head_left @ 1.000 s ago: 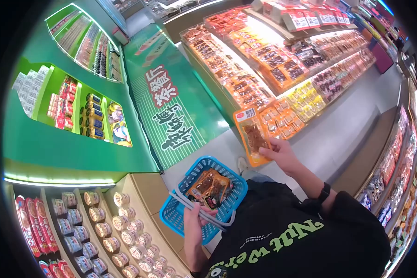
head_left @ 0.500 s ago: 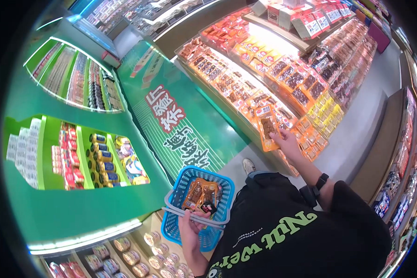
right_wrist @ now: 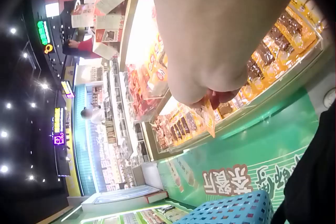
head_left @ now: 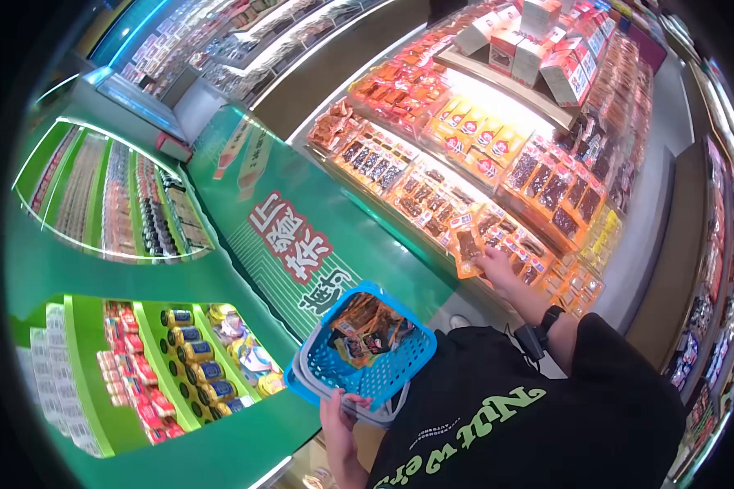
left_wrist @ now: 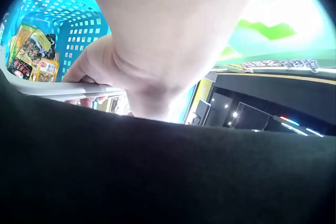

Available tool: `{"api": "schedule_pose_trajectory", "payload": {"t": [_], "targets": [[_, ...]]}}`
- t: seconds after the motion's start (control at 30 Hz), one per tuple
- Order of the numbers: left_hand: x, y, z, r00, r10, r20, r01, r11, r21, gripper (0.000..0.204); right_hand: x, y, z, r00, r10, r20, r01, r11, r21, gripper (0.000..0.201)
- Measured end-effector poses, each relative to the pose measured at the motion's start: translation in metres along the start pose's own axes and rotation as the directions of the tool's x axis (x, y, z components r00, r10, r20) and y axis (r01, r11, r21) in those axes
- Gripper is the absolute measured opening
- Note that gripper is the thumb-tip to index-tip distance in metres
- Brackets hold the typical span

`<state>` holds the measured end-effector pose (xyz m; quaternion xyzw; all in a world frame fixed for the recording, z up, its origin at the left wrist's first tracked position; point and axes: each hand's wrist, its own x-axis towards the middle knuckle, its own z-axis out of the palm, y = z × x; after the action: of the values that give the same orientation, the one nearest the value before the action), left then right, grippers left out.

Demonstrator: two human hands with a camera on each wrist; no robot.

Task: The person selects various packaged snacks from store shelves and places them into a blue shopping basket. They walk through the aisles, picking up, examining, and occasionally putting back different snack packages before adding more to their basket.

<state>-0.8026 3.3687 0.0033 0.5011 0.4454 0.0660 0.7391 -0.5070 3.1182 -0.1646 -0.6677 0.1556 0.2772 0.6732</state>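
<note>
In the head view my right hand [head_left: 497, 270] pinches a flat orange snack packet [head_left: 469, 247] with brown food showing through it. The packet hangs over the front row of similar packets [head_left: 428, 198] on the display, overlapping them in this view. From the right wrist, only the packet's edge [right_wrist: 209, 119] shows beyond the fingers. My left hand [head_left: 342, 416] grips the grey handles [left_wrist: 58, 90] of a blue plastic basket [head_left: 412, 350], which hangs tilted in front of the body. Several snack packets [head_left: 365, 330] lie inside it, orange, yellow and black ones among them.
White and red boxes [head_left: 538, 57] stand on a raised shelf above the display. A green wall with lettering [head_left: 289, 244] runs along its front. Green shelves with jars [head_left: 208, 371] are at the left, and another shelf of goods [head_left: 701, 285] curves along the right.
The head view has swung, bringing more of the display into sight. My right hand has carried the packet over the display's front row. The basket has tipped, with my left hand still on its handles.
</note>
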Motion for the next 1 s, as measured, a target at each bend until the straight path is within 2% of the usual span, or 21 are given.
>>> {"api": "schedule_pose_trajectory", "payload": {"t": [0.1,0.13,0.27,0.33,0.37,0.4,0.43,0.47,0.53,0.57,0.63,0.67,0.73,0.77,0.83,0.87,0.9,0.97,1.0], "targets": [[0.054,0.034,-0.009,0.997,0.004,0.081,-0.009,0.998,0.058,0.031,0.023,0.02,0.027,0.998,-0.058,0.02,0.056,0.995,0.086,0.035],[0.071,0.045,-0.013,0.995,0.011,0.1,-0.019,0.997,0.08,0.032,0.015,0.003,0.039,0.999,0.035,0.002,-0.035,0.998,0.048,0.042],[0.15,0.103,-0.052,0.989,-0.039,0.14,0.035,0.999,0.028,0.034,0.027,0.011,0.08,0.989,-0.021,-0.145,0.03,0.998,0.063,0.04],[0.172,0.133,-0.064,0.982,-0.049,0.182,0.04,0.998,0.05,0.035,0.036,0.017,0.093,0.97,-0.093,-0.225,0.077,0.994,-0.077,0.033],[0.188,0.148,-0.066,0.977,-0.031,0.21,0.022,0.999,0.044,0.036,0.039,0.017,0.098,0.961,-0.097,-0.26,0.084,0.995,-0.06,0.033],[0.22,0.167,-0.069,0.978,-0.08,0.19,0.051,0.987,0.149,0.034,0.043,0.014,0.11,0.929,-0.223,-0.294,0.151,0.957,-0.25,0.03],[0.234,0.174,-0.069,0.973,-0.098,0.208,0.063,0.983,0.17,0.034,0.038,0.018,0.113,0.909,-0.322,-0.265,0.178,0.874,-0.452,0.028],[0.249,0.18,-0.069,0.96,-0.119,0.254,0.067,0.977,0.204,0.032,0.03,0.026,0.119,0.908,-0.303,-0.289,0.153,0.883,-0.444,0.028],[0.269,0.192,-0.066,0.928,-0.16,0.335,0.074,0.964,0.256,0.029,0.024,0.028,0.126,0.884,-0.288,-0.367,0.195,0.943,-0.269,0.028],[0.277,0.199,-0.061,0.92,-0.167,0.355,0.068,0.959,0.273,0.029,0.02,0.028,0.129,0.874,-0.285,-0.393,0.193,0.947,-0.258,0.028],[0.287,0.207,-0.054,0.892,-0.172,0.417,0.032,0.947,0.32,0.03,0.001,0.024,0.137,0.884,-0.09,-0.459,0.083,0.996,-0.035,0.027],[0.294,0.213,-0.049,0.886,-0.177,0.43,0.028,0.944,0.33,0.03,0.001,0.034,0.138,0.877,-0.078,-0.474,0.079,0.997,-0.019,0.027],[0.308,0.224,-0.047,0.875,-0.202,0.44,0.021,0.924,0.382,0.031,0.003,0.046,0.141,0.757,-0.113,-0.643,0.232,0.967,0.103,0.027],[0.314,0.23,-0.046,0.872,-0.215,0.44,0.015,0.909,0.416,0.033,0.003,0.051,0.142,0.75,-0.1,-0.654,0.228,0.967,0.114,0.027],[0.324,0.239,-0.041,0.866,-0.234,0.441,0.007,0.889,0.459,0.035,-0.002,0.036,0.147,0.706,0.118,-0.698,0.141,0.943,0.302,0.029],[0.329,0.243,-0.038,0.862,-0.244,0.445,0.024,0.895,0.445,0.032,0.005,0.042,0.149,0.722,0.177,-0.669,0.243,0.84,0.484,0.03],[0.333,0.246,-0.033,0.857,-0.252,0.448,0.04,0.901,0.431,0.03,0.01,0.045,0.149,0.718,0.185,-0.671,0.245,0.835,0.492,0.03],[0.345,0.255,-0.02,0.844,-0.265,0.466,0.022,0.885,0.464,0.03,0.022,0.047,0.149,0.817,0.204,-0.54,0.276,0.683,0.676,0.034],[0.35,0.258,-0.012,0.832,-0.276,0.482,0.008,0.874,0.487,0.03,0.031,0.046,0.15,0.815,0.209,-0.541,0.279,0.677,0.681,0.034]]}}
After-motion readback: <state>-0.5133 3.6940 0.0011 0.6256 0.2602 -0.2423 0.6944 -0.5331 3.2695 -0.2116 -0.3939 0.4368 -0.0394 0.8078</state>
